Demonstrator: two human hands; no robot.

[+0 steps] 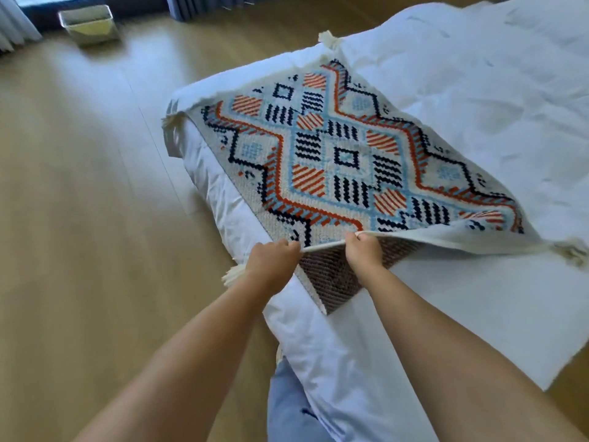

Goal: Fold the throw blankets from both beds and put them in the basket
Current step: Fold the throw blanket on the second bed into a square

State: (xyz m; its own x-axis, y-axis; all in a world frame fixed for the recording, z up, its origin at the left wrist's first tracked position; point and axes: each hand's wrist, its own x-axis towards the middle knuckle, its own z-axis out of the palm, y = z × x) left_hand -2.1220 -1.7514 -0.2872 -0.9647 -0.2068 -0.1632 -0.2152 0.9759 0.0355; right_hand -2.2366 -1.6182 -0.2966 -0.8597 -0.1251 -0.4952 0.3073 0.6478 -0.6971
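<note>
Fingers of left hand point(274, 260) and right hand point(363, 252) are pinching the throw blanket point(334, 154) near edge on the bed point(478, 298); lifting evenly should be keeping the fold square.

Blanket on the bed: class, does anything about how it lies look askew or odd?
Yes. The blanket lies diagonally across the bed corner, its left edge overhanging. Both hands, left hand and right hand, pinch its near edge, lifted so the dark underside shows.
</note>
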